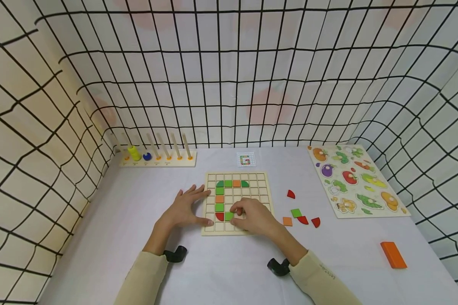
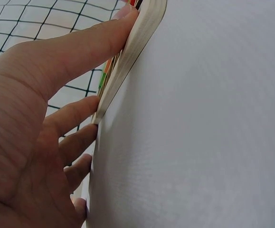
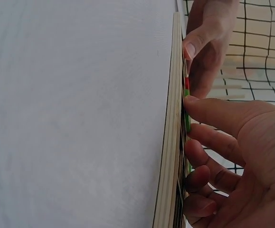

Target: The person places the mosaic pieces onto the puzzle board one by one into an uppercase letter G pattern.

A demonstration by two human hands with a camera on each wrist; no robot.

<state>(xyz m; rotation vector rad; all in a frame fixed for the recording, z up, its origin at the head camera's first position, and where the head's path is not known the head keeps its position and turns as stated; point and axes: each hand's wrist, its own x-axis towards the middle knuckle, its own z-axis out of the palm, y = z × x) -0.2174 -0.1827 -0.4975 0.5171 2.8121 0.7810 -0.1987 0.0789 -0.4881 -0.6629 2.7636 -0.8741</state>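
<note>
My right hand (image 3: 241, 156) rests its fingertips on the wooden grid board (image 3: 168, 156), seen edge-on against the white tabletop (image 3: 75, 114), thumb on a green tile (image 3: 187, 121) beside a red one (image 3: 186, 83), my left hand's thumb (image 3: 194, 47) pressing farther along.

The right hand (image 1: 253, 218) covers the grid board's (image 1: 262, 186) lower right cells, so what lies beneath its fingers cannot be told. The pattern card (image 1: 246, 159) is too small to read. Both sleeves run off the head view's bottom edge.
</note>
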